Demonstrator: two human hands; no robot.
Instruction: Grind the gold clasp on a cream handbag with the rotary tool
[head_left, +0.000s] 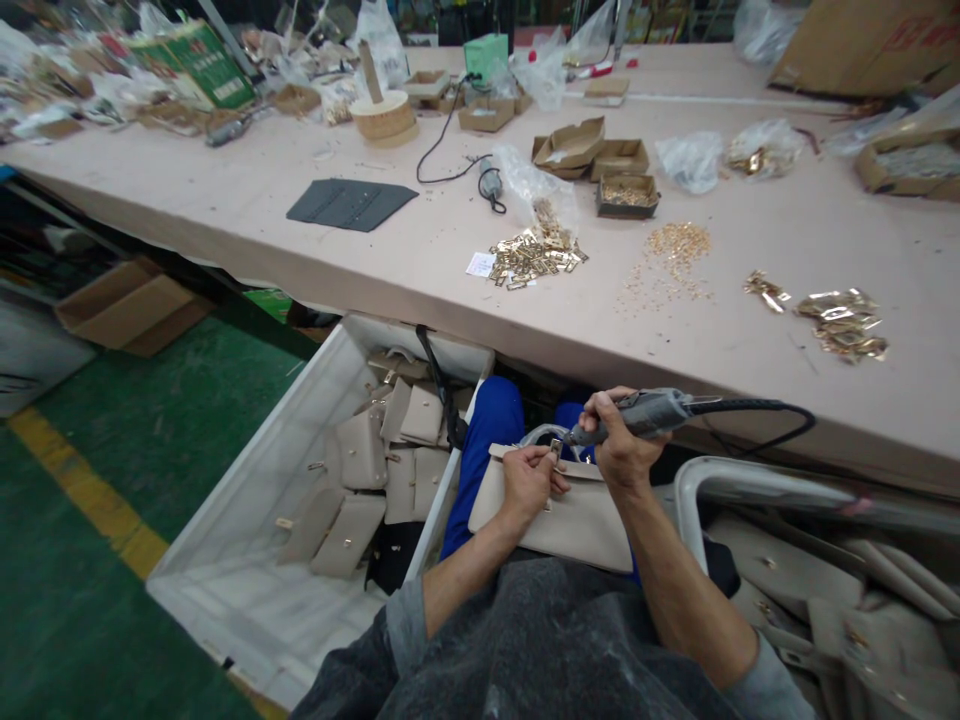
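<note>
On my lap lies a beige handbag (pixel 581 525), with its handle near the top edge. My left hand (pixel 531 482) pinches a small gold metal plate (pixel 555 448) against the bag's top edge. In my right hand (pixel 626 440) is a grey electric screwdriver (pixel 646 412), gripped round its body and tilted down to the left. Its tip is at or very near the plate; whether it touches a screw is too small to tell. A black cord leaves its back end to the right.
To my left stands a white bin (pixel 247 490) holding several beige bags. A second bin (pixel 686 500) with beige bags is at my right. The table (pixel 420 255) ahead bears gold plates (pixel 536 255), tiny gold parts (pixel 679 245), small cardboard boxes and another corded tool (pixel 490 180).
</note>
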